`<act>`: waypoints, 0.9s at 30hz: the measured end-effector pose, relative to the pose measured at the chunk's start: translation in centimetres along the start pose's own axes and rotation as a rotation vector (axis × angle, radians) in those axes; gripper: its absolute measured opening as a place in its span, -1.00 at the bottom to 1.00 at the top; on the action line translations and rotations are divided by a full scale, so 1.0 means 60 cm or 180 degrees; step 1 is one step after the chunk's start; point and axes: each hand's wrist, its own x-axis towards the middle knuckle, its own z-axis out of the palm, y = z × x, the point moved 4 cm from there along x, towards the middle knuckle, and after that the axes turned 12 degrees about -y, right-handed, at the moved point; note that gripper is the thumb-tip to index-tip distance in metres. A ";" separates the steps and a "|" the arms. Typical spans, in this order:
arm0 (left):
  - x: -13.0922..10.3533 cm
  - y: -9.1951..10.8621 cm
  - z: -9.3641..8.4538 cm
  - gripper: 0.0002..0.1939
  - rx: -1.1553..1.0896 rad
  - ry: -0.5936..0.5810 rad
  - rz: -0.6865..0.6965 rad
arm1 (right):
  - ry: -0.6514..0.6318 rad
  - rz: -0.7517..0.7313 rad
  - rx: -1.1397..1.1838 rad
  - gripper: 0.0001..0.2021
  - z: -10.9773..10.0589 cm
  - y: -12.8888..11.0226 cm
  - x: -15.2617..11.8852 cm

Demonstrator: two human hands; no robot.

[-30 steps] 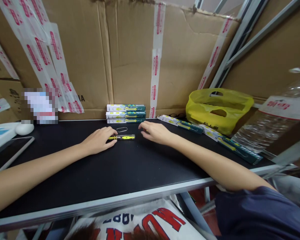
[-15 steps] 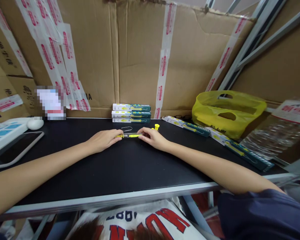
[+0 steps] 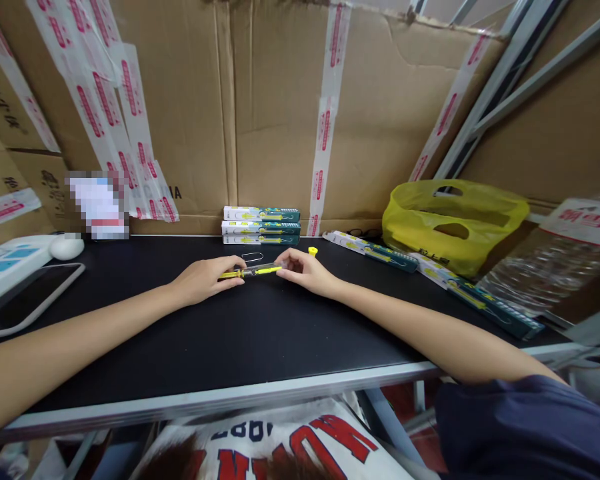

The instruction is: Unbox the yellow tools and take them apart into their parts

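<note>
My left hand (image 3: 203,277) is closed on the yellow left end of a slim tool with a clear tube (image 3: 260,269). A dark part shows near its middle and a yellow rod inside the tube. Fingers of my right hand (image 3: 310,272) pinch its right tip, which they partly hide. The tool lies almost level just above the black tabletop, its right end slightly higher. Behind it rests a thin bent wire loop (image 3: 253,257). A small yellow flanged piece (image 3: 313,251) stands behind my right hand.
Narrow printed boxes (image 3: 261,229) are stacked at the back. Two more boxes (image 3: 373,251) lie end to end on the right, before a yellow plastic bag (image 3: 450,220) and a clear bottle (image 3: 545,260). A phone (image 3: 30,300) lies left. Cardboard (image 3: 275,107) walls the back.
The tool has shifted left and tilted, right end up, so more of its yellow left end shows. My right fingers have opened slightly around the tip.
</note>
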 end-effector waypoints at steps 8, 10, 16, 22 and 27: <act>0.003 -0.007 0.003 -0.62 -0.0029 0.0117 -0.0129 | 0.0587 0.0144 0.1134 -0.67 -0.037 -0.004 0.003; 0.003 -0.007 0.003 -0.60 -0.0008 0.0151 -0.0131 | 0.0731 0.0155 0.1253 -0.67 -0.048 -0.010 0.002; -0.001 -0.005 0.000 -0.64 -0.0062 0.0294 -0.0081 | 0.1140 0.0067 0.1475 -0.66 -0.085 -0.024 -0.005; -0.001 -0.005 -0.002 -0.70 -0.0018 0.0372 -0.0056 | 0.1337 0.0168 0.1415 -0.65 -0.108 -0.021 -0.009; -0.002 0.006 -0.008 -0.67 0.0146 0.0513 0.0218 | 0.1117 -0.0014 0.0921 -0.60 -0.086 -0.034 -0.007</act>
